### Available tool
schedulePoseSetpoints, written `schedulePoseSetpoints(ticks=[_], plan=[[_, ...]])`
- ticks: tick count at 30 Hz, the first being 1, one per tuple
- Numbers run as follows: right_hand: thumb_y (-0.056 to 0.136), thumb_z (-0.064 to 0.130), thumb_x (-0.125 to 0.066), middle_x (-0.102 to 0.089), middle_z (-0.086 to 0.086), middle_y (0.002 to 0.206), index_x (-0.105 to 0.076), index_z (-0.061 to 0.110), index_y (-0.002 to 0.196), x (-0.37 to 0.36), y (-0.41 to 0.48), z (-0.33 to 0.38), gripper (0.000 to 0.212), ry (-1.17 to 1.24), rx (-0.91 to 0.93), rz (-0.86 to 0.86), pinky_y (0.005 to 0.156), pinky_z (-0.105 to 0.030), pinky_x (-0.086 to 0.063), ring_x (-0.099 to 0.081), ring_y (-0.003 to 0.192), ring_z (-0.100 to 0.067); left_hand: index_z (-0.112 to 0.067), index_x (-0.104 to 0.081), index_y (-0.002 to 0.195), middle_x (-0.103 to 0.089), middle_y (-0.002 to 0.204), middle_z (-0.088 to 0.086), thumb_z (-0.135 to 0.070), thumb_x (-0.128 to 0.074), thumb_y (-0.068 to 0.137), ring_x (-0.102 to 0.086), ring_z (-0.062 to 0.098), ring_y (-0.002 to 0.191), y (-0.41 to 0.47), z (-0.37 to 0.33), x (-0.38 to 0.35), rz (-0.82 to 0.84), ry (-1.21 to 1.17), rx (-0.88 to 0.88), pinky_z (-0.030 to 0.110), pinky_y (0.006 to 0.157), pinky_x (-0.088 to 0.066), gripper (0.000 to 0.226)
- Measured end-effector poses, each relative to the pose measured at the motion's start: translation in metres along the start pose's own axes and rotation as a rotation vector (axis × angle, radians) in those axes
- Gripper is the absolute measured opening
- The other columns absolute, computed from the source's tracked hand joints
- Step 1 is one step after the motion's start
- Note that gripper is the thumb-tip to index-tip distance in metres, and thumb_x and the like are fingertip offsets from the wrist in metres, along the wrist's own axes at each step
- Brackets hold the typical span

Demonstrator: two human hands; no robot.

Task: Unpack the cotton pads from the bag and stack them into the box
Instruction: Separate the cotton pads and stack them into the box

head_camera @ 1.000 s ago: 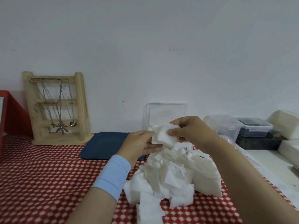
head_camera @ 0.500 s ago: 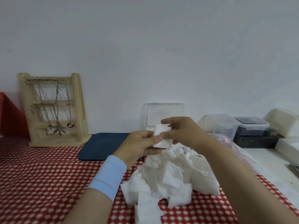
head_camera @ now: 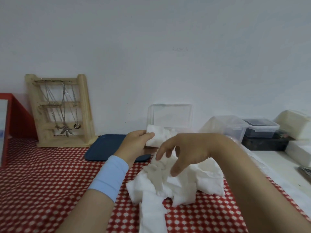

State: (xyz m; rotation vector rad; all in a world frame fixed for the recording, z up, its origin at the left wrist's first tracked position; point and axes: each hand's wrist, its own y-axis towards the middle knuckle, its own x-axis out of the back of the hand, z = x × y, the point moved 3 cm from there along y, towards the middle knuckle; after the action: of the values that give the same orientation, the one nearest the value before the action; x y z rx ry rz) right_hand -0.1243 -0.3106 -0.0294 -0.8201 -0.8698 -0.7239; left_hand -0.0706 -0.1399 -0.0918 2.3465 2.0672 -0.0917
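My left hand [head_camera: 134,146] holds a small stack of white cotton pads [head_camera: 155,136] between thumb and fingers, just in front of a clear plastic box [head_camera: 170,115] with its lid standing up against the wall. A loose heap of cotton pads [head_camera: 176,182] lies on the red checked cloth below. My right hand [head_camera: 186,148] hovers over the heap with fingers spread and pointing down, holding nothing. The bag is not clearly seen.
A dark blue tray [head_camera: 107,147] lies left of the box. A wooden jewellery stand [head_camera: 58,111] with necklaces leans at the back left, beside a red frame [head_camera: 15,118]. Clear lidded containers [head_camera: 234,126], a dark box [head_camera: 264,142] and white blocks [head_camera: 294,121] fill the right.
My right hand let go of the pads held in my left hand and dropped toward the heap. My left hand kept the stack near the box.
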Motion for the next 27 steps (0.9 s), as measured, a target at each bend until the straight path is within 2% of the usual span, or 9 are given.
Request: schedulePoseSetpoints(ticks=[2, 4, 8, 10, 12, 15, 19, 24, 27], plan=[[0.081, 0.033, -0.08, -0.051, 0.031, 0.122, -0.068, 0.054, 0.114, -0.007, 0.003, 0.004, 0.041, -0.082, 0.022, 0.071, 0.095, -0.022, -0.038, -0.049, 0.117, 0.003, -0.003, -0.074, 0.107, -0.078, 0.106, 0.012, -0.017, -0.062, 0.101, -0.076, 0.027, 0.097, -0.006, -0.002, 0.004, -0.033, -0.024, -0.011, 0.04, 0.089, -0.061, 0.02], [0.082, 0.031, -0.079, -0.057, 0.029, 0.124, -0.074, 0.047, 0.107, -0.009, 0.006, 0.004, 0.03, -0.135, -0.002, 0.066, 0.105, -0.027, -0.037, -0.049, 0.124, -0.002, -0.003, -0.074, 0.106, -0.078, 0.105, 0.011, -0.016, -0.063, 0.1, -0.077, 0.025, 0.096, -0.013, -0.001, 0.009, -0.062, -0.03, -0.01, 0.038, 0.085, -0.062, 0.018], [0.079, 0.04, -0.083, -0.071, 0.023, 0.113, -0.078, 0.037, 0.096, -0.001, 0.008, 0.002, 0.018, -0.013, 0.035, -0.112, 0.105, -0.028, -0.045, -0.062, 0.11, -0.001, -0.005, -0.076, 0.103, -0.079, 0.104, 0.011, -0.014, -0.062, 0.1, -0.077, 0.026, 0.095, -0.029, 0.009, 0.016, -0.102, 0.001, -0.022, 0.041, 0.086, -0.062, 0.016], [0.08, 0.036, -0.083, -0.073, 0.021, 0.11, -0.079, 0.034, 0.089, 0.004, 0.006, 0.004, 0.01, 0.183, 0.137, -0.211, 0.1, -0.024, -0.047, -0.065, 0.106, 0.0, -0.008, -0.077, 0.101, -0.079, 0.104, 0.011, -0.016, -0.063, 0.1, -0.076, 0.026, 0.096, -0.036, 0.015, 0.019, -0.131, 0.017, -0.043, 0.042, 0.088, -0.061, 0.017], [0.084, 0.027, -0.081, -0.078, 0.008, 0.1, -0.08, 0.025, 0.087, 0.009, 0.005, 0.008, 0.004, 0.422, 0.238, -0.324, 0.092, -0.024, -0.051, -0.07, 0.095, -0.006, -0.01, -0.078, 0.103, -0.079, 0.103, 0.008, -0.019, -0.064, 0.099, -0.076, 0.024, 0.098, -0.041, 0.021, 0.021, -0.164, -0.008, -0.049, 0.04, 0.088, -0.061, 0.017], [0.088, 0.019, -0.078, -0.075, 0.002, 0.08, -0.077, 0.016, 0.087, 0.011, 0.007, 0.009, 0.003, 0.622, 0.279, -0.448, 0.068, -0.025, -0.048, -0.062, 0.067, -0.007, -0.009, -0.079, 0.101, -0.079, 0.1, 0.008, -0.021, -0.069, 0.096, -0.076, 0.024, 0.094, -0.046, 0.028, 0.02, -0.189, -0.088, -0.032, 0.037, 0.086, -0.061, 0.016], [0.087, 0.016, -0.079, -0.072, -0.002, 0.073, -0.075, 0.007, 0.089, 0.002, 0.017, 0.007, 0.01, 0.654, 0.209, -0.473, 0.055, -0.025, -0.043, -0.055, 0.053, -0.007, -0.005, -0.078, 0.104, -0.078, 0.102, 0.015, -0.018, -0.067, 0.097, -0.075, 0.025, 0.089, -0.051, 0.026, 0.012, -0.103, -0.218, 0.008, 0.033, 0.077, -0.058, 0.019], [0.086, 0.013, -0.079, -0.068, 0.006, 0.062, -0.074, 0.009, 0.085, -0.001, 0.02, 0.012, 0.007, 0.624, 0.187, -0.521, 0.048, -0.02, -0.042, -0.057, 0.048, -0.006, 0.001, -0.075, 0.107, -0.078, 0.101, 0.019, -0.017, -0.067, 0.097, -0.078, 0.027, 0.089, -0.053, 0.024, 0.013, -0.104, -0.278, 0.062, 0.03, 0.069, -0.061, 0.022], [0.085, 0.013, -0.08, -0.067, 0.009, 0.059, -0.075, 0.01, 0.084, 0.0, 0.019, 0.019, 0.006, 0.578, 0.233, -0.512, 0.047, -0.018, -0.041, -0.057, 0.047, -0.008, 0.002, -0.074, 0.108, -0.077, 0.104, 0.019, -0.015, -0.066, 0.097, -0.077, 0.027, 0.092, -0.055, 0.021, 0.015, -0.068, -0.275, 0.054, 0.033, 0.076, -0.063, 0.022]])
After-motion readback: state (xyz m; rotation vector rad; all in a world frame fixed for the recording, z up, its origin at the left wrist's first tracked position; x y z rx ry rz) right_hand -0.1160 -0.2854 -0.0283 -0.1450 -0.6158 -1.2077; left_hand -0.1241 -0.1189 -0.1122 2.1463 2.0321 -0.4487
